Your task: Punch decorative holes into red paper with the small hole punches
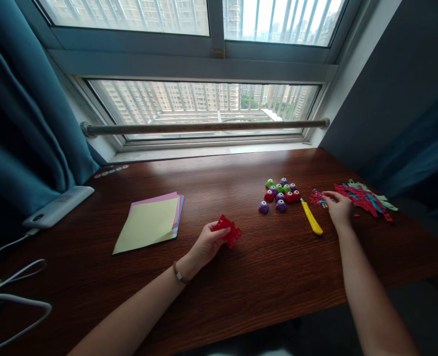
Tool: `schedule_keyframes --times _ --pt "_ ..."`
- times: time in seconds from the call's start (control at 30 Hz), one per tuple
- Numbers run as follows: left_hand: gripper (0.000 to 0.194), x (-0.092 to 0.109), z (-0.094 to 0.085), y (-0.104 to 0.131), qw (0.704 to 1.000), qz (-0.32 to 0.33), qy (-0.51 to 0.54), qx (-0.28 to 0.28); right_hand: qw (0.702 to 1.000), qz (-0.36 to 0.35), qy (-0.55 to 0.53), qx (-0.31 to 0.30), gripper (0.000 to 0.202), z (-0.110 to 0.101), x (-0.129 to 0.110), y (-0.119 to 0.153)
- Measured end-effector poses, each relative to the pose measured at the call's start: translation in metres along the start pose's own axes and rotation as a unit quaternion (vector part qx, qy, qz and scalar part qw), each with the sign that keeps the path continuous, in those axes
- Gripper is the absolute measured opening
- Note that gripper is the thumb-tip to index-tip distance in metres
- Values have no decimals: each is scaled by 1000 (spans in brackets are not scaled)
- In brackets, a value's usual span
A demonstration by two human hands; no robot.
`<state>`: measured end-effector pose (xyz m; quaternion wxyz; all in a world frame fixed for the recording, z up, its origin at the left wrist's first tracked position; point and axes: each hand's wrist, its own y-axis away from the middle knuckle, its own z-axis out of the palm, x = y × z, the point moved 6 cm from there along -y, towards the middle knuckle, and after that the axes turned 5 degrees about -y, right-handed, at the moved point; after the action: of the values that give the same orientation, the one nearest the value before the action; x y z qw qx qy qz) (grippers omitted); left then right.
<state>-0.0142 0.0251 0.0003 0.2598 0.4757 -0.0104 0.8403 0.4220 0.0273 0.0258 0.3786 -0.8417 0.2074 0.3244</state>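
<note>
My left hand is closed on a flat red plastic piece with notched edges, pinched between thumb and fingers above the table. Far to the right, my right hand reaches to a pile of tiny red and blue pieces. Its thumb and fingertips come together at the pile, and whatever they may hold is too small to make out. Just left of that pile lies a yellow-handled knife. Several small green, red and purple knobs with eye-like tops, such as a purple one, sit beside the knife.
Red, blue and pale green scraps lie beyond my right hand. A stack of coloured paper rests left of centre. A white power bank with a white cable lies at the left. The wooden table meets the window sill.
</note>
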Motion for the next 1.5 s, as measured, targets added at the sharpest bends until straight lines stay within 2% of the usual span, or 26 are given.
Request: schedule_keyframes --times 0.07,0.1,0.13,0.2,0.27,0.3,0.33,0.37,0.43,0.57,0.63,0.7,0.73,0.77,0.87,0.9,0.93,0.97,1.03,1.17,1.2,1.27,1.37,1.5 --pt "22 0 0 -1 1000 6 -18 10 998 -9 -63 2 36 2 -25 11" --pt "21 1 0 -1 999 20 -35 19 991 -9 -130 -22 35 7 -41 20" --pt "19 4 -1 0 996 47 -63 31 977 -9 -197 -81 34 16 -59 31" --pt "11 15 -3 4 974 139 -165 64 921 -24 -286 -264 32 43 -102 64" --pt "6 29 -2 13 915 250 -299 105 843 -62 -303 -440 33 67 -142 105" --pt "8 34 -1 18 877 294 -360 119 818 -97 -291 -487 31 74 -157 122" --pt "11 38 1 22 842 327 -409 127 806 -140 -275 -505 30 79 -167 134" --pt "15 39 2 25 815 347 -445 129 800 -179 -266 -506 29 83 -174 141" --pt "20 39 3 28 785 363 -489 114 811 -218 -242 -486 28 90 -174 144" --pt "21 30 7 25 773 331 -538 54 856 -207 -215 -421 29 97 -152 124" --pt "15 23 12 22 772 308 -556 3 865 -201 -218 -404 30 98 -145 117" --pt "14 16 19 20 748 300 -589 -53 867 -207 -224 -395 29 98 -144 116" --pt "17 11 23 19 717 301 -624 -77 867 -210 -227 -391 28 96 -145 117" --pt "21 6 27 20 673 303 -668 -94 868 -212 -230 -385 26 95 -146 117" --pt "33 -7 35 23 511 305 -795 -114 879 -201 -236 -363 24 86 -149 118" --pt "36 -10 37 25 475 300 -819 -115 883 -197 -236 -354 23 83 -150 118" --pt "41 -11 39 27 451 292 -835 -115 887 -196 -234 -347 22 79 -152 118" --pt "50 -12 40 30 440 281 -845 -115 887 -199 -233 -345 22 75 -155 120" --pt "65 -11 42 36 439 257 -853 -114 876 -219 -229 -364 23 69 -166 132" --pt "72 -13 42 43 449 211 -858 -129 817 -299 -184 -457 28 64 -192 181" --pt "73 -14 41 44 451 202 -859 -133 812 -320 -165 -460 29 63 -196 192" --pt "75 -15 39 42 452 192 -861 -130 810 -350 -126 -453 31 62 -199 206" --pt "81 -7 40 40 447 196 -867 -100 811 -363 -98 -448 34 61 -196 211" --pt "81 23 43 53 431 217 -875 -41 816 -356 -103 -443 37 42 -197 209"
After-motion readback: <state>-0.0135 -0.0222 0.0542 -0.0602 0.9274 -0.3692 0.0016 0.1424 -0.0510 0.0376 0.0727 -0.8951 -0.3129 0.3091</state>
